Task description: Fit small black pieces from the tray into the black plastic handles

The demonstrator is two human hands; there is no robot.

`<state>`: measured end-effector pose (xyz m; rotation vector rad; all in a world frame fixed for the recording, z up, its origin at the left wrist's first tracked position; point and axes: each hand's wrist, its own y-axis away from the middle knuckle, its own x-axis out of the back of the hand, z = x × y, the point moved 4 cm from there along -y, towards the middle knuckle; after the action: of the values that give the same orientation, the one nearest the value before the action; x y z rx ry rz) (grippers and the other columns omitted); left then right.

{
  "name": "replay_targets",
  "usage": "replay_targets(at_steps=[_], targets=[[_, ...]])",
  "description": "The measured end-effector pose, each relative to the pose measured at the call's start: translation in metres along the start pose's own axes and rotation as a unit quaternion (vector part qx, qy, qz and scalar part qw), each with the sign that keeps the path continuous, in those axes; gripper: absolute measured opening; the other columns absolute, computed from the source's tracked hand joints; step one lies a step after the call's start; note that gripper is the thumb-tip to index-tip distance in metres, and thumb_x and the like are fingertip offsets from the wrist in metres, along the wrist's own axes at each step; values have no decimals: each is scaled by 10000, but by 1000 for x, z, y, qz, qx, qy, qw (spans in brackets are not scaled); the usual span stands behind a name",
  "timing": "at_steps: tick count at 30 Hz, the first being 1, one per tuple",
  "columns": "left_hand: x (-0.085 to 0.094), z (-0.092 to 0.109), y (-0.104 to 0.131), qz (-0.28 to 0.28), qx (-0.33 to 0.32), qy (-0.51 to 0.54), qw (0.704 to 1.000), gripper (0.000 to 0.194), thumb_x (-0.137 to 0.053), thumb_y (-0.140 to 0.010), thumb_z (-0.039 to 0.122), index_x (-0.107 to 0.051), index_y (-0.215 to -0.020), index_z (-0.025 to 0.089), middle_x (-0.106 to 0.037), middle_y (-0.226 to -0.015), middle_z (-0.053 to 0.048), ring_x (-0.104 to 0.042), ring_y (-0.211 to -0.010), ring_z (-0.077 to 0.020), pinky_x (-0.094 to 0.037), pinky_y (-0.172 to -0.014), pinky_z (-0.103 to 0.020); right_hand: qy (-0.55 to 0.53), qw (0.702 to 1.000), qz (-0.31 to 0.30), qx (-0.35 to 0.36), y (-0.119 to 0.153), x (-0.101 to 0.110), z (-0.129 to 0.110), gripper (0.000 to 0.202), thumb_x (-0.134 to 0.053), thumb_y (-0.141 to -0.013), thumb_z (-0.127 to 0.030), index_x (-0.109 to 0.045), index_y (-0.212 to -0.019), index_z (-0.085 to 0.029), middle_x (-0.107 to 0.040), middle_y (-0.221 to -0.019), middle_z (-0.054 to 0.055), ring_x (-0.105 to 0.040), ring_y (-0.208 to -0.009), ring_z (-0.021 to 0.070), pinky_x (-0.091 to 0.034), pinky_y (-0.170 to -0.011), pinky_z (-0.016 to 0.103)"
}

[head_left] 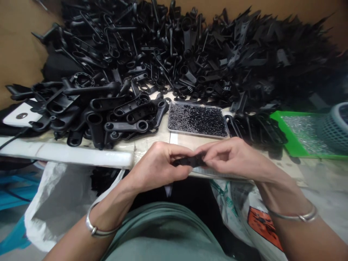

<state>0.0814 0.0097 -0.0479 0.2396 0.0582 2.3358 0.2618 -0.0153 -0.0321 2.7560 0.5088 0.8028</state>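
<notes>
Between my two hands, at the table's front edge, is a small dark plastic part (190,161). My left hand (160,163) is closed around its left end, thumb below and fingers above. The fingers of my right hand (231,156) pinch together at its right end; whether they also hold a tiny piece there is hidden. Just beyond my hands stands a clear shallow box (197,119) filled with small dark screws or pins. Left of the box lies a heap of black plastic arm-shaped parts (126,126) with ring ends.
A large pile of black plastic parts (187,40) covers the back. To the right are a green tray (290,145) of small clear pieces and a grey basket (339,125). A white device (20,116) is at left. White bags (62,203) hang below the table edge.
</notes>
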Motion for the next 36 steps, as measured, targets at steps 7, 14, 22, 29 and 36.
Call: replay_targets(at_steps=[7,14,22,29,36], targets=[[0,4,-4,-24,3,30,999,301,-610,-722,89,-724,-994,149,-676,-769,4,-548,-609,-81,-409,-523,-149,79,996,-42,18,-3,4,-4,190,-539,-682,-117,-663,-550,-175,-737,-924,16,-656,-697,142,-469,-596,212],[2,2,-3,-20,-8,-22,1000,309,-599,-762,114,-709,-1048,157,-662,-745,15,-542,-599,-84,-396,-524,-164,71,996,-43,12,-5,1,-1,206,-551,-715,-119,-677,-561,-174,-732,-977,21,-653,-675,140,-488,-598,228],[12,13,-7,-1,-121,-281,952,287,-488,-860,64,-690,-1031,177,-694,-907,-33,-612,-834,-151,-459,-770,-251,69,997,23,37,3,23,7,228,-611,-843,-352,-768,-976,-253,-724,-1068,45,-674,-959,221,-543,-788,299],[17,20,-2,39,-173,-385,906,224,-457,-929,122,-663,-984,190,-665,-1016,-55,-570,-944,-178,-427,-868,-330,272,940,186,88,-30,40,-10,234,-547,-884,-291,-737,-992,-209,-731,-1021,50,-671,-914,222,-499,-836,342],[30,36,-5,153,-127,-533,823,251,-412,-856,-6,-553,-739,165,-575,-770,-39,-456,-756,-190,-388,-708,-345,423,889,160,70,-65,28,-13,211,-490,-902,-242,-687,-839,-198,-700,-875,69,-636,-801,201,-430,-683,298]])
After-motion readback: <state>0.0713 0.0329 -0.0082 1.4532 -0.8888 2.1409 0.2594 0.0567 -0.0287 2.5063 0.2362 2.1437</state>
